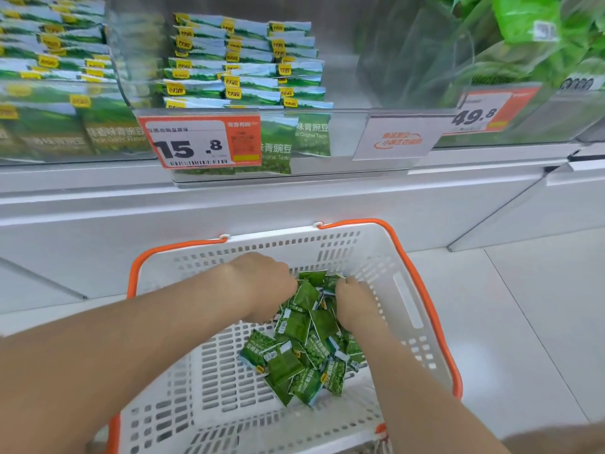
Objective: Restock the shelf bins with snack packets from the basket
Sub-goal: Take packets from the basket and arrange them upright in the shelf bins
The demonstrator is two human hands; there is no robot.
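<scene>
Left hand (262,286) and right hand (355,303) dig into snack packets (294,358) in the basket (402,290); fingers buried, so their grip cannot be told.

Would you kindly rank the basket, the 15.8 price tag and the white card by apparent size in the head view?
Largest to smallest: basket, 15.8 price tag, white card. The basket is nearer the camera, yet clearly largest.
</scene>
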